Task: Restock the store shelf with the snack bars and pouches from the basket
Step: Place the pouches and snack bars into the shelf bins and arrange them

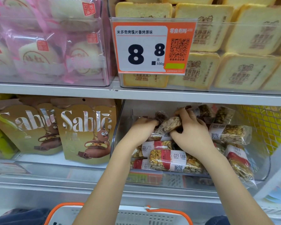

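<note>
Both hands in clear shelf bin [118, 127]: right hand [191, 132] grips nut bar [170, 124]; left hand [143, 125] fingers hidden, grip unclear. Bin part-filled with nut bars; basket [152, 215] contents unseen, remainder unknown.

Both hands reach into a clear plastic bin [118, 127] right of centre in the frame. The left hand [143, 129] lies among the wrapped snack bars [174, 161] piled there, its fingertips hidden behind them. The right hand [190, 132] curls round a pale nut bar [171, 124] (clear wrapper, tilted). At left of the bin stand gold Sablé pouches [86, 130]. In the upper part of the frame sit pink-wrapped cakes [44, 46], toast-slice packs [243, 43] and an orange price tag [152, 47] reading 8.8. A white basket with an orange rim [152, 216] shows at the bottom edge.
</note>
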The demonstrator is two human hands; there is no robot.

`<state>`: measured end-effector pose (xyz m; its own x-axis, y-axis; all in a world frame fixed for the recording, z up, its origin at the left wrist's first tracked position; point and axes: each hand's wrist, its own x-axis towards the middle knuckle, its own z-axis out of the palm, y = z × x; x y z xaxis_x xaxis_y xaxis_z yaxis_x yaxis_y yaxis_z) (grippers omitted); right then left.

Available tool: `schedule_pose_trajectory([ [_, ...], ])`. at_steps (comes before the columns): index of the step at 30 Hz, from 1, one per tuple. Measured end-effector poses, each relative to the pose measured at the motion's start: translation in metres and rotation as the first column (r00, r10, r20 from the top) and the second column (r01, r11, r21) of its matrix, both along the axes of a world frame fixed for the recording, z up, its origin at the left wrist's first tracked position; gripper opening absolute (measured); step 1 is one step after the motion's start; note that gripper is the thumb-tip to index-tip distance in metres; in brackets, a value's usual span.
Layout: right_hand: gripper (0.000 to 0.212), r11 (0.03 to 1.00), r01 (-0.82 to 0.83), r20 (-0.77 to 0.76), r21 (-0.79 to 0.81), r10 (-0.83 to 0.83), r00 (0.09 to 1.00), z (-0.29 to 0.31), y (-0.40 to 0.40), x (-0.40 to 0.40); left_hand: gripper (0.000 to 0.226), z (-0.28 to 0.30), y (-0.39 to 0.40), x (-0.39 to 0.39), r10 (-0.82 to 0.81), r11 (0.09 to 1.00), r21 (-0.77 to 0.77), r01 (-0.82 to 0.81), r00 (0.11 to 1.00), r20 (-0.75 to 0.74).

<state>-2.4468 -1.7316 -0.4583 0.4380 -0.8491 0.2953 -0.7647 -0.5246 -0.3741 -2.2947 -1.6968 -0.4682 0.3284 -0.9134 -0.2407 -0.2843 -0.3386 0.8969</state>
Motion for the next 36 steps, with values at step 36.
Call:
schedule_pose_trajectory([
  [36,0.034,0.948,-0.282,0.055,0.146,0.277,0.959,0.003,0.009,-0.023,0.028,-0.023,-0.05,0.035,-0.118,0.991,0.119,0.054,0.757,0.643],
])
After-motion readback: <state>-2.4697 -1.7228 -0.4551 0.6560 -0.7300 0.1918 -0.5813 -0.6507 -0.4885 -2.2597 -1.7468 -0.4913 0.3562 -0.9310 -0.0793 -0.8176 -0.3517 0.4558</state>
